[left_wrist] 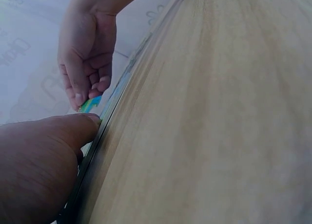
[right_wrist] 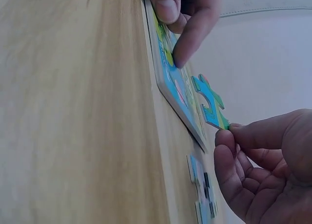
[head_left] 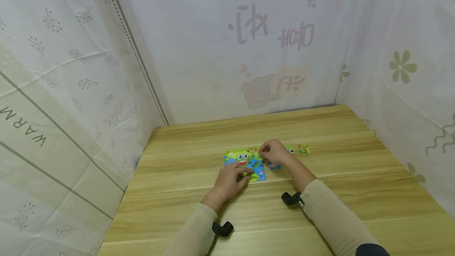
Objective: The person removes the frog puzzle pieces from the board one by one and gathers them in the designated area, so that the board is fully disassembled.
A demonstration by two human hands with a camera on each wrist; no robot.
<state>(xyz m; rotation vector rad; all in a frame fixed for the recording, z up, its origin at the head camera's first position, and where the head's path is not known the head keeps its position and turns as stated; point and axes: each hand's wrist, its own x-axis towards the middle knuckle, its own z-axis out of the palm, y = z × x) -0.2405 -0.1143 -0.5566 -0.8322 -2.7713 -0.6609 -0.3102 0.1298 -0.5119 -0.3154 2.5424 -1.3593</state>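
A frog jigsaw puzzle board (head_left: pixel 262 175), blue and green with big white eyes and a red mouth, lies flat on the table. My left hand (head_left: pixel 227 181) rests over its lower left part, fingers loosely bent and a fingertip (right_wrist: pixel 181 58) on its surface. Between thumb and forefinger, my right hand (head_left: pixel 276 153) pinches a blue and green puzzle piece (right_wrist: pixel 210 104) by one edge. That piece is tilted just above the board's right side. In the left wrist view the same piece (left_wrist: pixel 90 104) shows beneath the right fingertips.
Loose puzzle pieces lie right of the board: a blue one (head_left: pixel 275 167) near the right hand, one with a frog eye (head_left: pixel 291 150), and a green one with red spots (head_left: pixel 304 150). The wooden table (head_left: pixel 185 149) meets fabric curtains (head_left: pixel 199 90) behind.
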